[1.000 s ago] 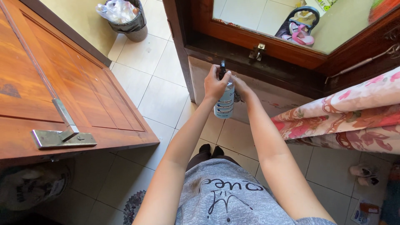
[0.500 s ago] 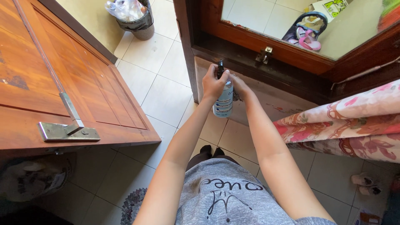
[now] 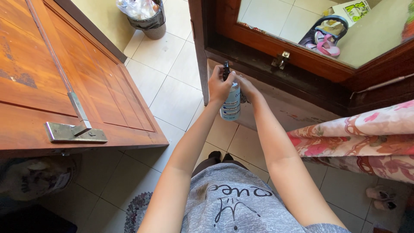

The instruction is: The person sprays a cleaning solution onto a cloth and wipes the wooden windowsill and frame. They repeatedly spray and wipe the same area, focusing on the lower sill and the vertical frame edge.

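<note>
One spray bottle (image 3: pixel 231 102) is held upright out in front of the body, above the tiled floor (image 3: pixel 172 99) and just before the low wall under a wooden window frame (image 3: pixel 276 47). The bottle is pale and translucent, with a white and blue label wrapped round its lower body and a black spray head at the top. The left hand (image 3: pixel 220 86) is wrapped round the upper part of the bottle, fingers curled tight near the spray head. The right hand (image 3: pixel 248 88) is set against the far side of the bottle; its fingers are mostly hidden behind it, so their grip cannot be told. One waste bin (image 3: pixel 148 21), round and lined with a dark bag, stands on the floor at the top of the view and is filled with crumpled clear plastic. One wooden door (image 3: pixel 64 77) stands open on the left, with a metal latch plate (image 3: pixel 75 133) on its edge. One white bag (image 3: pixel 32 181) lies below the door, its contents unclear. In the window pane one dark basket (image 3: pixel 325 32) with pink and yellow items is seen, beside one package printed in green and yellow (image 3: pixel 355 8). A floral cloth (image 3: pixel 362 133) in pink, red and cream hangs at the right.
</note>
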